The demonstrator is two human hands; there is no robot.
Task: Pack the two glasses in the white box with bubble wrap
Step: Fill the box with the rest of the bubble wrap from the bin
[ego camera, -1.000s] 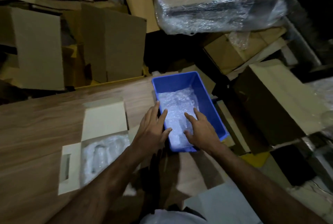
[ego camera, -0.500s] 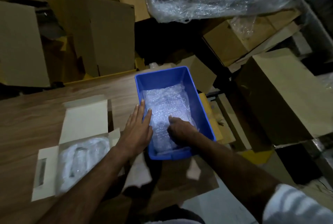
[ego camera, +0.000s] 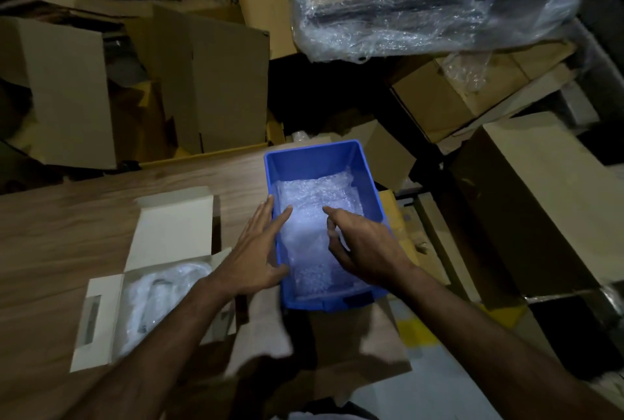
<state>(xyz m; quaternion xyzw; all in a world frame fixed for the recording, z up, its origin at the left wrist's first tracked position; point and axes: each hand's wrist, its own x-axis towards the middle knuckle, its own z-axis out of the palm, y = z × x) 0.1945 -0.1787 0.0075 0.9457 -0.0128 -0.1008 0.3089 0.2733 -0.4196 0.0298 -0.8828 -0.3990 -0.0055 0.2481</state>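
A blue plastic bin point(ego camera: 371, 180) stands at the right end of the wooden table and holds sheets of bubble wrap point(ego camera: 310, 213). My left hand point(ego camera: 256, 251) lies flat with straight fingers over the bin's left wall, its thumb inside on the wrap. My right hand point(ego camera: 364, 244) hovers over the wrap with fingers loosely curled, the index finger stretched out; whether it pinches the wrap is unclear. To the left lies the open white box point(ego camera: 172, 227), flaps spread, with a bubble-wrapped bundle point(ego camera: 152, 298) inside. No bare glass is visible.
The wooden table point(ego camera: 60, 230) ends just right of the bin. Stacked cardboard boxes point(ego camera: 209, 82) crowd the far side and the right. A large plastic-wrapped package point(ego camera: 429, 1) lies on top at the back right. The scene is dim.
My right hand has lifted out of the bin's near end and now hovers higher over the wrap. The left hand stays on the bin's left wall. The camera shifted slightly.
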